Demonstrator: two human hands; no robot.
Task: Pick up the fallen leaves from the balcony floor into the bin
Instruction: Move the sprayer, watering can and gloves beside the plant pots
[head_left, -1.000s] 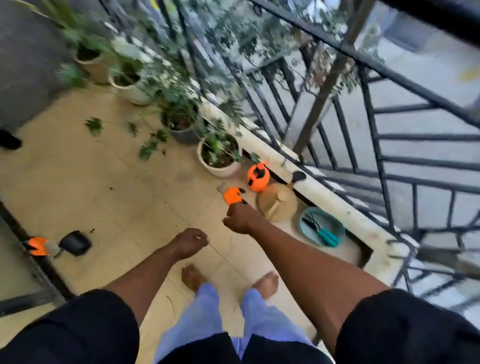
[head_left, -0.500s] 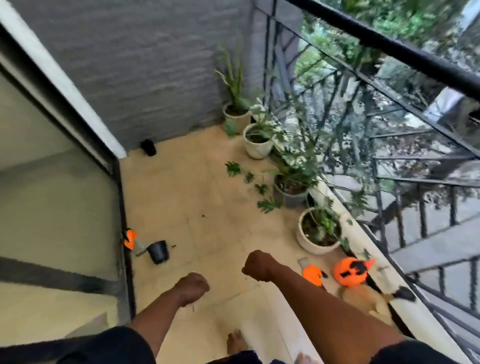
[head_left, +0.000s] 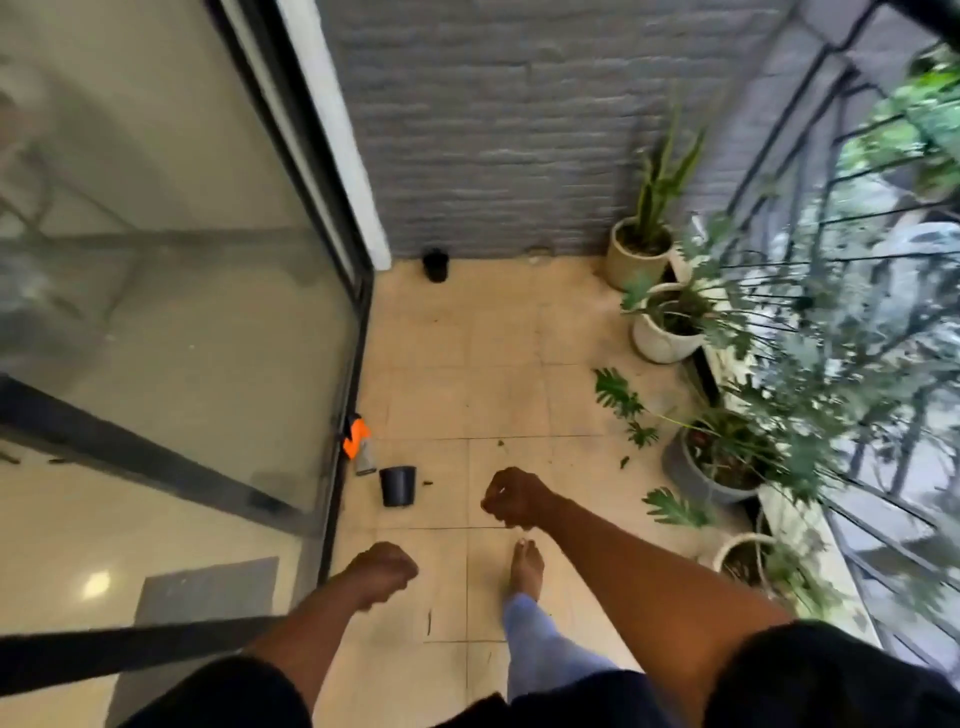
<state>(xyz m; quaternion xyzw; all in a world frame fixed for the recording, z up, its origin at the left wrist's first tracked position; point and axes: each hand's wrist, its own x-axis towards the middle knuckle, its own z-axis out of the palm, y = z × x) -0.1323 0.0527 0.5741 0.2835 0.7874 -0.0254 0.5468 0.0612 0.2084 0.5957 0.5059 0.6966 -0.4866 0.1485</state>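
Turned to face the leaves
My view swung from the railing; both hands (head_left: 383, 570) (head_left: 514, 496) fisted, empty; green split leaves (head_left: 618, 397) ahead, small black plastic bin (head_left: 398, 485) near.

A home balcony is shown. A tiled floor (head_left: 457, 395) is bounded by a grey brick wall (head_left: 498, 130) at the top of the frame, a sliding glass door (head_left: 171, 291) at the left and a black metal railing (head_left: 852, 291) at the right. Potted plants (head_left: 662, 332) are lined along the railing, and greenery is seen beyond it at the upper right.
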